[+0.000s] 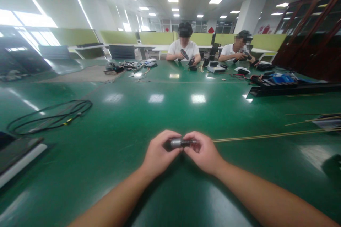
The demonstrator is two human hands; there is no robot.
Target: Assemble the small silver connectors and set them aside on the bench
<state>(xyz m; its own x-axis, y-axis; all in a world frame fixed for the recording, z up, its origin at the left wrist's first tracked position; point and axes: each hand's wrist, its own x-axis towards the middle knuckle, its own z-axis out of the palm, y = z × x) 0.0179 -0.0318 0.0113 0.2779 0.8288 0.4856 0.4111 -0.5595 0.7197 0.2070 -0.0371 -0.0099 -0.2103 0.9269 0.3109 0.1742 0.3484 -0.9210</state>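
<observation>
Between my two hands, low over the green tabletop (149, 117), is a small cylindrical metal piece (176, 143), silver at its left end, with a dark, narrower part (186, 143) toward the right. My left hand (163, 149) is closed round the silver end, thumb below and fingers above. The fingers of my right hand (204, 150) are closed on the dark end, and they hide part of it. The fingertips of both hands almost meet at the middle of the piece. Thin yellowish rods (247, 137) extend rightward on the table from beside my right hand.
Coiled black cable (53, 115) lies at the left, above a dark flat device (21, 156). A long black channel (290, 89) and more rods are at the right. Two people (183, 48) (237, 49) sit across the table among tools and parts.
</observation>
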